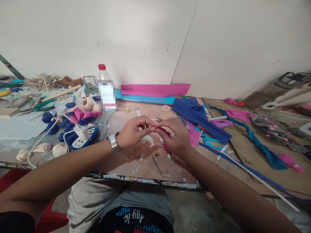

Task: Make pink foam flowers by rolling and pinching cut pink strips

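Both hands meet over the middle of the table, fingertips pinched together on a dark pink fabric strip [166,148]. My left hand [136,131], with a silver watch [114,142] on its wrist, grips one end between thumb and forefinger. My right hand [175,136] pinches the same piece, and part of the strip hangs below its fingers. How the fabric is folded between the fingertips is mostly hidden. Just beyond the hands lie a roll of tape [166,108] and what look like scissor tips [158,120]. A thin dark strip [157,165] rests nearer the table's front edge.
To the left are a blue-and-white power strip [85,137] with a white cable and a pile of blue, pink and cream fabric rosettes [82,115]. A red-capped bottle [104,76] stands behind. Blue fabric [194,111] and cardboard [245,145] lie right.
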Motion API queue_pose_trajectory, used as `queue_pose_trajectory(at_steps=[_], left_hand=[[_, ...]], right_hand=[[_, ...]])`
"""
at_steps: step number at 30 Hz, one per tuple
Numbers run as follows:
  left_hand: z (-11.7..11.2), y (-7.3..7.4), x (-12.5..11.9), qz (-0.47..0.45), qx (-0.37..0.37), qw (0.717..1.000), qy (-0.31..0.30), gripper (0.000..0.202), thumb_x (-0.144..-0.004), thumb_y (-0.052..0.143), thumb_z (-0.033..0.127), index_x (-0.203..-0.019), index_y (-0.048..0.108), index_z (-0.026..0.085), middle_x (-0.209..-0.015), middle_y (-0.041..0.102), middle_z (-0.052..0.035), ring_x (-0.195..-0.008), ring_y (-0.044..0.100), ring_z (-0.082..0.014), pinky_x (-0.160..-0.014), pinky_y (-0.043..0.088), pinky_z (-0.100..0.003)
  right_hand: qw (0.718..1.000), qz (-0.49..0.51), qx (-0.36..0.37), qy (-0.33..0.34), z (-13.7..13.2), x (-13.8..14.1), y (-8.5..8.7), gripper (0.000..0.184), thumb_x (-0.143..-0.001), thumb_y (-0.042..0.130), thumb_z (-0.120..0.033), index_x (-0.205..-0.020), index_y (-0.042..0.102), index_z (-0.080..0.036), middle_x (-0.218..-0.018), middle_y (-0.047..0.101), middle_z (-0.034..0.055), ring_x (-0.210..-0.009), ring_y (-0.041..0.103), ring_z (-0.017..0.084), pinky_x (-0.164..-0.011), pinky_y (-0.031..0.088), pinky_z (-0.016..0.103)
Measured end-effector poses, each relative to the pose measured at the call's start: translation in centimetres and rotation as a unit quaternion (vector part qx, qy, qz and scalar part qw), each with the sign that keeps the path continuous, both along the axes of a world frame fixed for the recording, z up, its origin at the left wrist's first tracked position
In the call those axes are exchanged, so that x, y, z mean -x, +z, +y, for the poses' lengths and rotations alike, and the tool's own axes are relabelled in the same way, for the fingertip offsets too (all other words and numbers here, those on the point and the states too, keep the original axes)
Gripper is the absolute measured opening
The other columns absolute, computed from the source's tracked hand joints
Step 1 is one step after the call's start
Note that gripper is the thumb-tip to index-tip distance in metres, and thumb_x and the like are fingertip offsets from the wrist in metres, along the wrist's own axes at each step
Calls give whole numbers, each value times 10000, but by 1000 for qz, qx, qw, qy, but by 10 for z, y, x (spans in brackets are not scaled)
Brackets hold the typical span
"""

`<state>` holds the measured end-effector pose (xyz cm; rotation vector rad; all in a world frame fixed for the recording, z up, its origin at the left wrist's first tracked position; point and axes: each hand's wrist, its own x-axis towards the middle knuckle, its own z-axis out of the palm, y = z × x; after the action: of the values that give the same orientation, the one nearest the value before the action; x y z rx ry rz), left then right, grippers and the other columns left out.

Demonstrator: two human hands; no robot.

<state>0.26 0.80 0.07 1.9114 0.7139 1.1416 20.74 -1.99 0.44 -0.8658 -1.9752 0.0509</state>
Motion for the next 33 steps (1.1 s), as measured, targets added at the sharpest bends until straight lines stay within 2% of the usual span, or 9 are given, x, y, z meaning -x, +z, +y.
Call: queue_pose_trajectory(at_steps=[6,15,24,33], left_hand=[[0,-1,1,-17,24,1000,-9,271,-936,673,410,-1013,716,154,-966,711,-79,-871,648,-165,-774,514,-288],[0,-3,0,-11,-10,1000,-24,231,-962,647,366,-1016,751,167,-985,734,-85,-898,666,-162,-800,516,-281],[-1,-1,1,4,-65,998,-17,258,-976,624,375,-1037,796,192,-1017,760,-105,-926,690,-177,-796,542,-287],[0,-2,1,9,-58,997,-47,253,-984,611,364,-1054,790,198,-1072,755,-103,-993,690,-189,-886,533,-312]], right_hand=[[1000,7,2,-6,0,-1,2,66,-930,725,-285,-986,717,-250,-908,766,27,-874,665,215,-802,506,375],[1000,12,11,-19,0,0,2,109,-920,732,-311,-857,684,-236,-830,728,22,-840,641,213,-782,491,368],[999,26,29,-28,-1,0,1,121,-902,754,-334,-856,683,-247,-841,724,25,-857,654,223,-787,505,386],[998,51,16,-20,0,0,1,159,-849,813,-361,-804,719,-242,-825,714,34,-811,658,209,-725,513,361]])
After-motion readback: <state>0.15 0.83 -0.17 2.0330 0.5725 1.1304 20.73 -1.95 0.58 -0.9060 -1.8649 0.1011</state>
